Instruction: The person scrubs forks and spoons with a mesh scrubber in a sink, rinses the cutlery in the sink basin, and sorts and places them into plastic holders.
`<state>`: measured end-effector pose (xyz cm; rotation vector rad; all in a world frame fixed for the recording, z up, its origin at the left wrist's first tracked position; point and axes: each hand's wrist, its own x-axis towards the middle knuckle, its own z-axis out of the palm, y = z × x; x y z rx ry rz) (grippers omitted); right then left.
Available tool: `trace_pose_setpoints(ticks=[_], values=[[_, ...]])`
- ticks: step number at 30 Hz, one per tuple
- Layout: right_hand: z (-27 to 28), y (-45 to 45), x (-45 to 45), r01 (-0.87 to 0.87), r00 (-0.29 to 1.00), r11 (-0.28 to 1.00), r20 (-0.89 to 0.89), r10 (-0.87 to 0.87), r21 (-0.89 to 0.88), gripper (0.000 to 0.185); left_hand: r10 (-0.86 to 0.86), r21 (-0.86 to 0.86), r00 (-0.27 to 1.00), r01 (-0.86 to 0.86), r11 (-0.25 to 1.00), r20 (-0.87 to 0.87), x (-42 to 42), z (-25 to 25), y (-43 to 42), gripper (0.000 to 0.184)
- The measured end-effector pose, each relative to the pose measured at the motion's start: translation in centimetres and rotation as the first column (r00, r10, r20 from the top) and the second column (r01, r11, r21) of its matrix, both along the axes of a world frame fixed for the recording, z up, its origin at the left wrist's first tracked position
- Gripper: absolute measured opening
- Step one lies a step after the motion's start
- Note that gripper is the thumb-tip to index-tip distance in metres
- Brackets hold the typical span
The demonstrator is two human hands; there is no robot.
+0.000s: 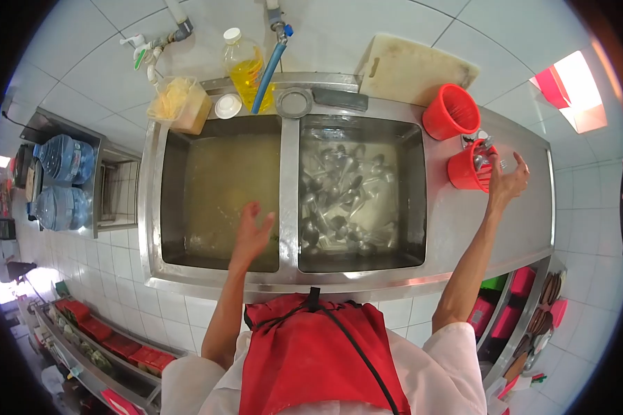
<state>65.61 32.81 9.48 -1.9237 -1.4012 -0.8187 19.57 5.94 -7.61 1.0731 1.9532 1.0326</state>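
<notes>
Many spoons [356,182] remain in the right basin [410,200]; a few cutlery pieces [479,161] stand in the nearer red cup [461,173].
The left hand [254,235] is open above the left basin [174,197]; the right hand [509,181] is at this cup, its grip I cannot tell.

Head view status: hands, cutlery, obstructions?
Left hand open over left basin. Right hand at nearer red cup, grip unclear. Cutlery: heap in right basin, some in cup. Second red cup close behind.
</notes>
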Motion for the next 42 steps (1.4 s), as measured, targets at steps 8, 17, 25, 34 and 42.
trace_pose_setpoints(ticks=[8,17,25,34,42], values=[[-18.6,-3.2,-11.8,-0.773,0.628,0.437,-0.655,0.420,-0.460,0.016,0.006,-0.204,0.957,-0.068,0.977,-0.290,4.5,-3.4,12.0,0.081],[-43.9,-0.5,-23.8,-0.626,0.757,0.491,-0.623,0.197,-0.606,0.069,-0.045,-0.240,0.935,-0.044,0.970,-0.353,4.2,-3.7,12.3,0.076],[-44.2,-4.3,-20.5,-0.748,0.607,-0.095,-0.735,0.303,-0.657,0.097,-0.037,-0.193,0.926,-0.039,0.980,-0.376,4.4,-4.2,12.1,0.074],[-44.0,-6.0,-21.1,-0.695,0.711,0.326,-0.681,0.179,-0.640,0.080,-0.051,-0.234,0.926,-0.040,0.971,-0.373,4.4,-4.3,12.1,0.074],[-41.3,-10.5,-20.9,-0.745,0.624,-0.111,-0.746,0.234,-0.658,0.069,-0.038,-0.195,0.927,-0.039,0.980,-0.373,4.2,-4.9,12.0,0.074]])
